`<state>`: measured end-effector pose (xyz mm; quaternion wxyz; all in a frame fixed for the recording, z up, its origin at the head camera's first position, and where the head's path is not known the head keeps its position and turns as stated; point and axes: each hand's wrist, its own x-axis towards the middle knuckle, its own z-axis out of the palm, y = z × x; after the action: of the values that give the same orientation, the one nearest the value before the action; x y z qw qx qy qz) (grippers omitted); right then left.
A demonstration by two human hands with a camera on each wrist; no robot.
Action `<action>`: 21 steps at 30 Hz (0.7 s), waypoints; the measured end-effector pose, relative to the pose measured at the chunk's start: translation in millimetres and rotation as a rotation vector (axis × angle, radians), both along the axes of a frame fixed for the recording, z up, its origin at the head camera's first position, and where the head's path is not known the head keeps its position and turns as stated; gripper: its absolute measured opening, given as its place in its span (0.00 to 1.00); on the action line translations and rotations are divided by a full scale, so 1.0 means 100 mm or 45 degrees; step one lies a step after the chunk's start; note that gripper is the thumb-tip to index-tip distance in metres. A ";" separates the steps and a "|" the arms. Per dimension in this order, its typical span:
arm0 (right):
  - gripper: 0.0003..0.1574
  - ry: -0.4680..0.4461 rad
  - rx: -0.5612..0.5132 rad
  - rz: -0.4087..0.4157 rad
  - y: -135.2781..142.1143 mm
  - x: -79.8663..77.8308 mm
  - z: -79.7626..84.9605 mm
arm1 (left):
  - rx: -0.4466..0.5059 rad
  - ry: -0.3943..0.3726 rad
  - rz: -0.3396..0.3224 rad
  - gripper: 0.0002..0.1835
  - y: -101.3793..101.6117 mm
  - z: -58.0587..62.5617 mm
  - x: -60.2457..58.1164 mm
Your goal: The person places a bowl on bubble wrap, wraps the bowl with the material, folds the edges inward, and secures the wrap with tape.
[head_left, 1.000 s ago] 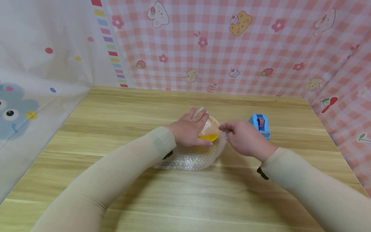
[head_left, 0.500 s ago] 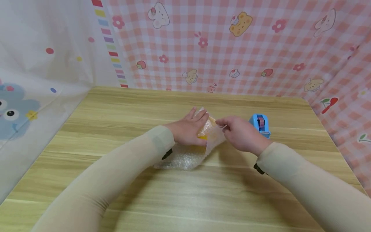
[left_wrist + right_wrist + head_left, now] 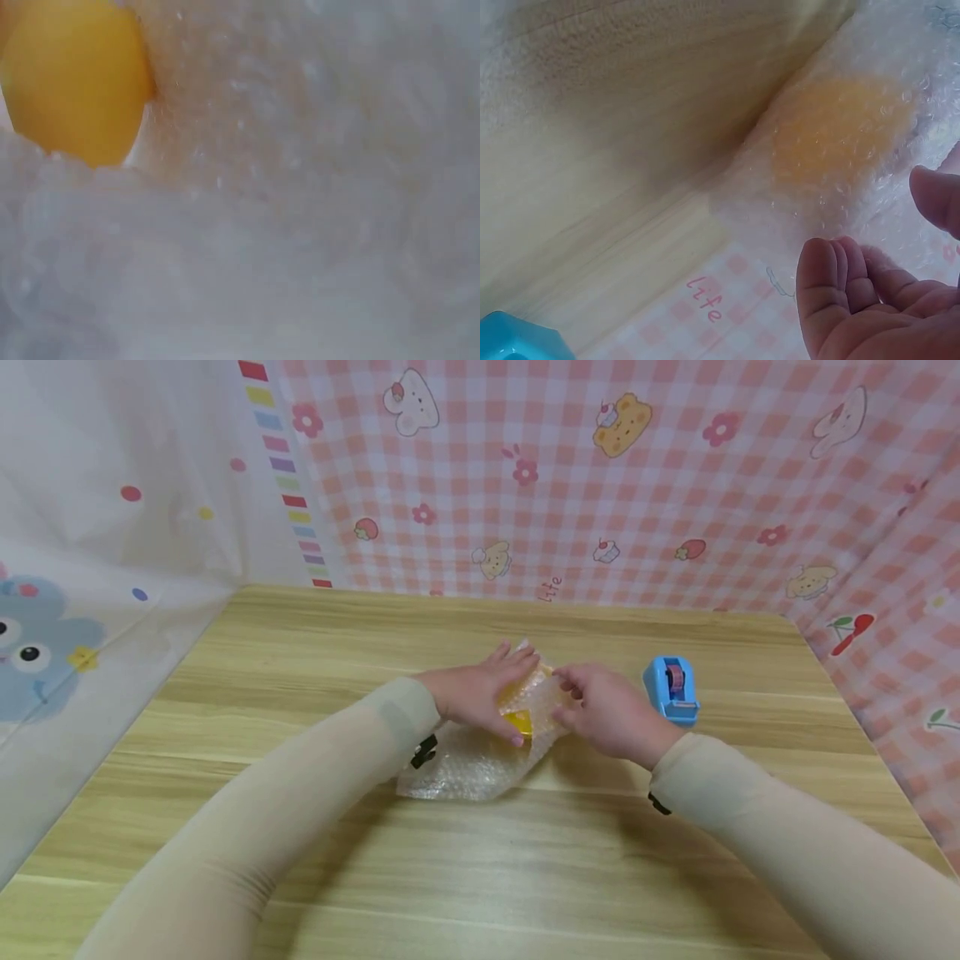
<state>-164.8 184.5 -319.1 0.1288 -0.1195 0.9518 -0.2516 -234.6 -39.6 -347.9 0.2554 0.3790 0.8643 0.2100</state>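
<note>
A sheet of clear bubble wrap (image 3: 461,772) lies mid-table, folded around a smooth, rounded yellow object (image 3: 519,723) whose kind is hidden. Part of the yellow surface (image 3: 79,82) shows bare in the left wrist view. My left hand (image 3: 480,692) rests across the wrap with fingers extended and thumb spread beside the yellow patch. At the right side of the bundle, my right hand (image 3: 611,714) touches the folded-over flap. In the right wrist view its fingers (image 3: 819,274) bend loosely at the wrap, the thumb (image 3: 934,196) apart from them.
A blue tape dispenser (image 3: 672,691) with a pink roll stands right of the bundle, behind the right hand. The wood-grain table (image 3: 487,877) meets a pink checked cloth (image 3: 450,468) at the back and a pale cloth (image 3: 172,527) at the left.
The right hand has brought the wrap's right flap leftward over the yellow object, and its thumb has parted from the fingers. The left hand has shifted slightly left, its thumb lower.
</note>
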 end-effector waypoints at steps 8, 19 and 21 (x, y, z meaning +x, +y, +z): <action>0.41 0.033 0.055 0.002 -0.05 0.01 -0.03 | 0.089 -0.084 0.040 0.67 -0.05 -0.01 0.00; 0.43 0.121 0.119 0.034 -0.12 0.01 -0.13 | 0.108 -0.069 0.069 0.66 -0.07 -0.03 0.04; 0.42 0.154 0.164 0.062 -0.13 0.03 -0.15 | 0.110 -0.066 0.070 0.67 -0.07 -0.03 0.04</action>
<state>-162.2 171.9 -334.1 0.0848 -0.1491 0.9688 -0.1790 -230.5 -46.6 -350.7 0.2555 0.3602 0.8576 0.2637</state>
